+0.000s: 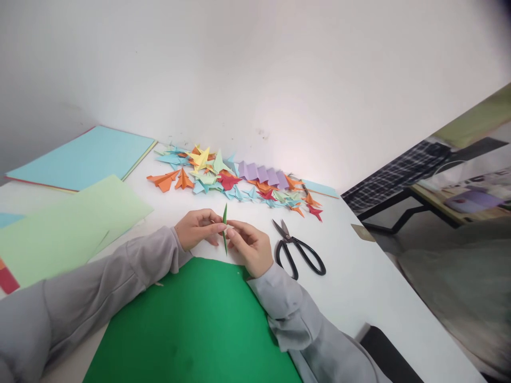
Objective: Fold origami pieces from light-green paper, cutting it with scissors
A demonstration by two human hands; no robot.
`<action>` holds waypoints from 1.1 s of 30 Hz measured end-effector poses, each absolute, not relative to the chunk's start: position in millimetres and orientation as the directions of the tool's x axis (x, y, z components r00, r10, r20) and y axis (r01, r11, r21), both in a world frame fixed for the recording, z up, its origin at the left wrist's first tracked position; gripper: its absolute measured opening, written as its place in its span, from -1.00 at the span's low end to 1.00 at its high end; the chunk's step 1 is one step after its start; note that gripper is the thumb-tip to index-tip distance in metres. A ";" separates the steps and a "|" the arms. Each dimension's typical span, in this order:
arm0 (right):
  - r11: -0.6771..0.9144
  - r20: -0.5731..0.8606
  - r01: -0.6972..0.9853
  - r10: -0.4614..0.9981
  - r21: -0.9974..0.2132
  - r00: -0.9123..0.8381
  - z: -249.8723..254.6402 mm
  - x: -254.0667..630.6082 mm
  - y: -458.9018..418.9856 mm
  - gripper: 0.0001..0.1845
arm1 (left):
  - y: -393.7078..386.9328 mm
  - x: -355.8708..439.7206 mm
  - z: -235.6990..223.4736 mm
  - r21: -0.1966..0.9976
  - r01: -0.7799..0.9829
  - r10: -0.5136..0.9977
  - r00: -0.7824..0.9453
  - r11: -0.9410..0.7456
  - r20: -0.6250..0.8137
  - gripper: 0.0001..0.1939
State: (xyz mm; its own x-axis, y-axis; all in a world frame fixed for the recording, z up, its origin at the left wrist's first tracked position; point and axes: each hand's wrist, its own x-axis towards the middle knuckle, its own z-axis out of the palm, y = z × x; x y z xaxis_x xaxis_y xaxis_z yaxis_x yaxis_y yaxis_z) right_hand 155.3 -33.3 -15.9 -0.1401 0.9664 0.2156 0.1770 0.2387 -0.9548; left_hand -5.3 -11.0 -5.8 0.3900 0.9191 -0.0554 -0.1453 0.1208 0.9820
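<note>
A narrow folded strip of green paper (225, 226) stands almost upright between my two hands, just above the white table. My left hand (196, 227) pinches it from the left with thumb and fingertips. My right hand (251, 248) pinches it from the right, fingers curled. Both wrists rest at the far edge of a large dark green sheet (199, 324) lying in front of me. Black scissors (297, 250) lie shut on the table just right of my right hand.
A heap of folded paper shapes (235, 181) in orange, blue, yellow, red and purple lies along the wall. Light green sheets (67, 229) and a light blue stack (83, 157) lie at the left. The table's right edge (399, 266) drops off to the floor.
</note>
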 end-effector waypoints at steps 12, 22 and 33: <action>0.233 0.212 0.087 0.956 -0.969 -0.203 -17.8 154.0 -32.4 -0.64 | -12.1 -5.0 -2.2 0.980 -0.134 0.923 0.376 0.149 -0.089 -0.65; 0.204 0.184 0.087 0.963 -0.975 -0.199 -17.0 154.5 -32.5 -0.65 | -11.1 -5.1 -4.8 0.980 -0.134 0.922 0.377 0.147 -0.087 -0.65; 0.210 0.192 0.079 0.962 -0.975 -0.193 -18.7 155.9 -32.0 -0.70 | -9.6 -7.1 -7.2 0.975 -0.158 0.914 0.398 0.158 -0.083 -0.60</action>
